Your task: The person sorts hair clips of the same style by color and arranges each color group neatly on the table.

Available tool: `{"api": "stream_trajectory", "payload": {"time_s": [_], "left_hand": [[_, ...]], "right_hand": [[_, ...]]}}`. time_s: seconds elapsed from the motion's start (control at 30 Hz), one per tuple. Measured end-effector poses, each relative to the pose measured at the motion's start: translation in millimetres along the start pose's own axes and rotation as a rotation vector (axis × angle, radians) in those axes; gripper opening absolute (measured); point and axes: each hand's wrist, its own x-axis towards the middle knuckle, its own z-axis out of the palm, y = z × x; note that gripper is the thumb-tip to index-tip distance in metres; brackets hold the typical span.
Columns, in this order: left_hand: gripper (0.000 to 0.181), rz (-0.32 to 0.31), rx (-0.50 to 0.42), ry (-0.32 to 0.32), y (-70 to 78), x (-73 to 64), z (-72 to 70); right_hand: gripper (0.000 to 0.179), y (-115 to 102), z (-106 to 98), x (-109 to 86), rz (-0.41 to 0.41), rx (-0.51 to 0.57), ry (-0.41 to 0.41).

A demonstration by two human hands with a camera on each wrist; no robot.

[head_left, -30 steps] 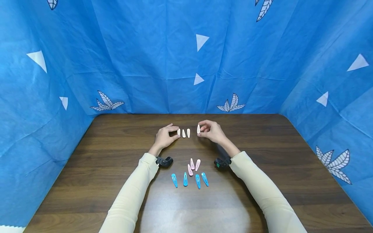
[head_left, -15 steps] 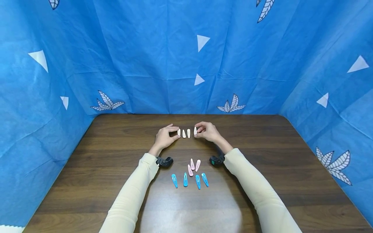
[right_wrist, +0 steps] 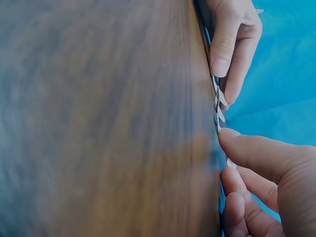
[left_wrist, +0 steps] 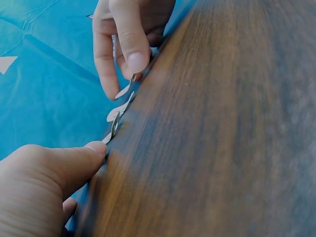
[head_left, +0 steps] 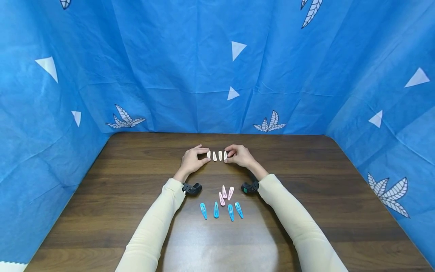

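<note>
Cream snap hair clips stand in a short row toward the far side of the wooden table (head_left: 142,211). My left hand (head_left: 191,160) holds the leftmost hair clip (head_left: 209,154) end to end between thumb and fingers. At the other end of the row, my right hand (head_left: 242,156) pinches the rightmost hair clip (head_left: 225,155) the same way. Between the hands lie two more cream clips, one nearer the left (head_left: 215,156) and one nearer the right (head_left: 220,155). In the right wrist view, the right thumb (right_wrist: 252,148) partly covers its clip.
Three pink hair clips (head_left: 222,199) lie closer to the body, around the table's middle. Several blue hair clips (head_left: 216,209) are spread in a loose row just below them. A blue patterned cloth (head_left: 190,68) rises behind and beside the table.
My right hand has moved left with its cream clip, bringing it close beside the others in the row. The left hand has kept its place on the leftmost clip.
</note>
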Motion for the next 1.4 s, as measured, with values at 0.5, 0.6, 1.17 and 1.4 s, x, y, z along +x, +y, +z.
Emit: {"api": "stream_trajectory", "payload": {"time_s": [0.5, 0.6, 1.17, 1.4], "left_hand": [[0.044, 0.001, 0.002, -0.001, -0.1, 0.5, 0.1], [0.044, 0.007, 0.0, 0.002, 0.7, 0.5, -0.2], [0.043, -0.01, -0.007, -0.001, 1.7, 0.4, -2.3], [0.044, -0.019, -0.017, 0.003, 2.0, -0.4, -1.6]], "right_hand": [[0.046, -1, 1, -1.2, 0.006, -0.02, -0.007], [0.047, 0, 1, -1.3, 0.004, -0.019, -0.006], [0.05, 1, 0, -3.4, -0.014, 0.021, -0.004], [0.048, 4, -4, -13.3, -0.049, 0.071, -0.035]]}}
